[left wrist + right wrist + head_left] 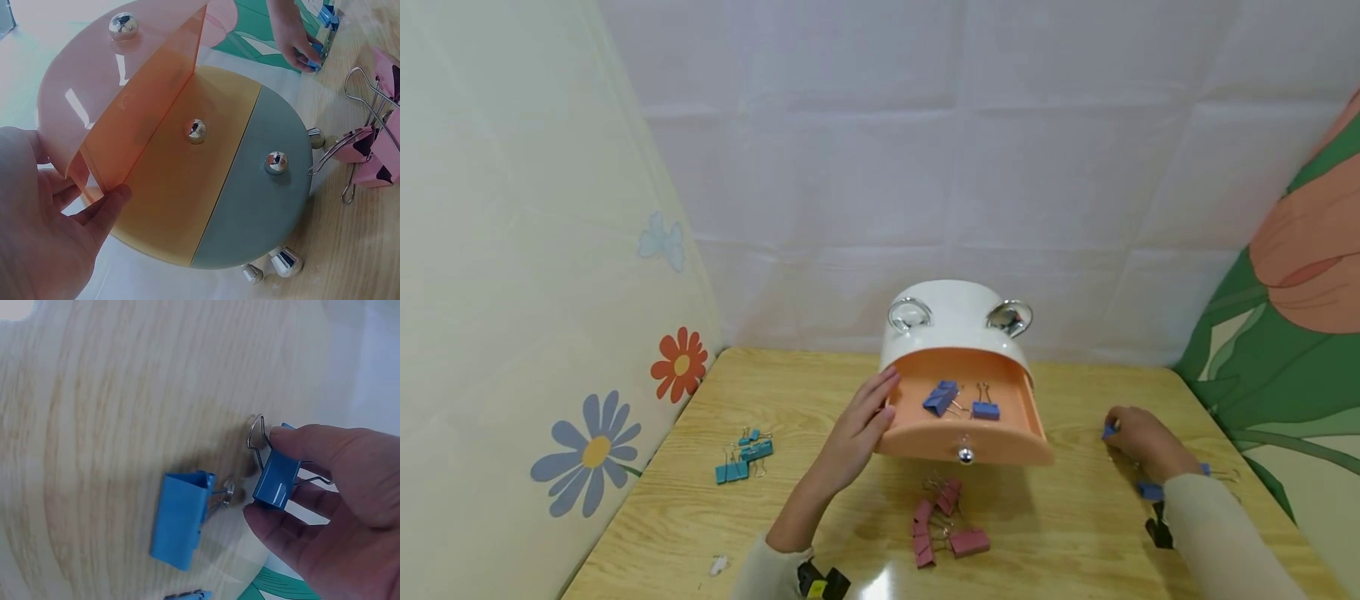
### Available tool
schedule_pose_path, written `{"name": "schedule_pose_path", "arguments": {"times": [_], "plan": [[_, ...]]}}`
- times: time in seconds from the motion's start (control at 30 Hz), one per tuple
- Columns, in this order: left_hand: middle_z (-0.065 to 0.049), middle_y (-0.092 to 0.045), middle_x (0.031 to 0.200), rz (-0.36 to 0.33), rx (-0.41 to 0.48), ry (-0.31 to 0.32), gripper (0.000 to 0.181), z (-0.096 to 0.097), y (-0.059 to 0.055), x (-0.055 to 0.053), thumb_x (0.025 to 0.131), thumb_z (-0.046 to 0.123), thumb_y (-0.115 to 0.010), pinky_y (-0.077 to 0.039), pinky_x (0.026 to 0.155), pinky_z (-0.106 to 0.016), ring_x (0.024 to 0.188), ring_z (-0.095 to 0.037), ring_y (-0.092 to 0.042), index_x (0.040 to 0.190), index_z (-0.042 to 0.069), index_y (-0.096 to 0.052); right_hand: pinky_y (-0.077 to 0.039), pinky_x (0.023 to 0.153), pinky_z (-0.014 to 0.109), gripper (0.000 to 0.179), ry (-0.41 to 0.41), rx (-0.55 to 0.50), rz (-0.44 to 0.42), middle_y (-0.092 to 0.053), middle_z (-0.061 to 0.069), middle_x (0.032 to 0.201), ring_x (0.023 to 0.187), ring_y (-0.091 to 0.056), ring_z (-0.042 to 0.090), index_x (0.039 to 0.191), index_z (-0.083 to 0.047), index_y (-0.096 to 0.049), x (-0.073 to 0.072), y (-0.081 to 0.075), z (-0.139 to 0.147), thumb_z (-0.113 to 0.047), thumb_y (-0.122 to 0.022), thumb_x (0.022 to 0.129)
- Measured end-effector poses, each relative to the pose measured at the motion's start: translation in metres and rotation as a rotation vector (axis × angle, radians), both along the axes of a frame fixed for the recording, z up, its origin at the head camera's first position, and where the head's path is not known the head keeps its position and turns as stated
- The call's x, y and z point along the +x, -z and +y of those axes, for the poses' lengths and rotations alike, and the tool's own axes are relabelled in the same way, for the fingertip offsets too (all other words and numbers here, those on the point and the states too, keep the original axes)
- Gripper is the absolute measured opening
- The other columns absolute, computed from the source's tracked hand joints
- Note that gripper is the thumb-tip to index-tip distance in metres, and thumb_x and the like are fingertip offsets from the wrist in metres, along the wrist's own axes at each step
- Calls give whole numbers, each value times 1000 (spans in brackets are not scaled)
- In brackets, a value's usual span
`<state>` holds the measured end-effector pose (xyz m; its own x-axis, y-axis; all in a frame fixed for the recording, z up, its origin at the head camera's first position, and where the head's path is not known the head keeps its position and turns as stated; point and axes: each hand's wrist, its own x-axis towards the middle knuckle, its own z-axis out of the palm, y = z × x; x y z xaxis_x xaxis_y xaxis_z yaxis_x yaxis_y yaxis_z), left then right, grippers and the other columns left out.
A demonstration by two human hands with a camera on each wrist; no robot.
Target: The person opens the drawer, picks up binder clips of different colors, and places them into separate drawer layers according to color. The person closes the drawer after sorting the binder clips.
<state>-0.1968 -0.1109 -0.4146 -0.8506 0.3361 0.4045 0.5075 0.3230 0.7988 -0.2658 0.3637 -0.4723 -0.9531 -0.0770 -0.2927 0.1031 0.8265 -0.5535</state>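
Observation:
An orange drawer point(917, 443) with a silver knob juts from a round white organizer point(955, 312). My left hand point(852, 440) grips the drawer's left side, with the thumb point(115, 209) by its lower edge in the left wrist view. Inside lie two blue binder clips, one tilted point(941, 398) and one flatter point(986, 411). At the right of the table, my right hand point(1152, 446) pinches another blue binder clip point(279, 477) between thumb and fingers, close over the tabletop. A further blue binder clip point(178, 523) rests on the wood beside that hand.
Several pink binder clips point(970, 543) lie in front of the organizer. Teal binder clips point(732, 472) form a group at the left. Yellow point(169, 206) and grey-green point(259, 187) drawer fronts below are closed. A small white scrap point(719, 565) lies near the front left.

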Motion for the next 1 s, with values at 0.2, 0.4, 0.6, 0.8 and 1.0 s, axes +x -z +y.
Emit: {"name": "schedule_pose_path", "arguments": {"times": [0.2, 0.4, 0.6, 0.8, 1.0], "plan": [[1, -36, 162, 2, -1, 5, 47, 0, 0, 1, 108, 21, -47, -25, 122, -47, 151, -19, -28, 153, 8, -45, -51, 68, 46, 32, -75, 101, 40, -59, 24, 95, 80, -58, 32, 116, 14, -55, -3, -8, 3, -4, -61, 90], [1, -36, 162, 16, -6, 6, 47, 0, 1, 0, 108, 21, -47, -26, 122, -45, 151, -19, -29, 153, 8, -45, -52, 74, 52, 36, -139, 218, 97, -60, 31, 102, 89, -60, 40, 115, 14, -58, -8, -17, 6, -9, -65, 88], [2, -37, 162, 28, -3, 1, 46, 0, 0, -1, 108, 21, -47, -27, 121, -42, 151, -18, -30, 153, 9, -46, -52, 74, 53, 29, -171, 244, 157, -62, 30, 99, 89, -60, 42, 113, 14, -59, -9, -28, -1, -3, -64, 90], [-2, -38, 161, 65, 21, -8, 46, 1, 1, -2, 108, 18, -48, -28, 120, -30, 149, -20, -32, 152, 5, -46, -52, 74, 52, 29, -189, 254, 194, -63, 27, 96, 88, -61, 40, 113, 15, -60, -7, -42, -11, -3, -67, 91], [-5, -35, 162, 73, 53, -1, 50, 2, 3, -3, 107, 16, -49, -37, 116, -36, 147, -24, -36, 155, 6, -40, -53, 73, 51, 32, -186, 249, 197, -63, 26, 97, 87, -61, 39, 116, 15, -60, 0, -50, -15, -5, -67, 92]]}}
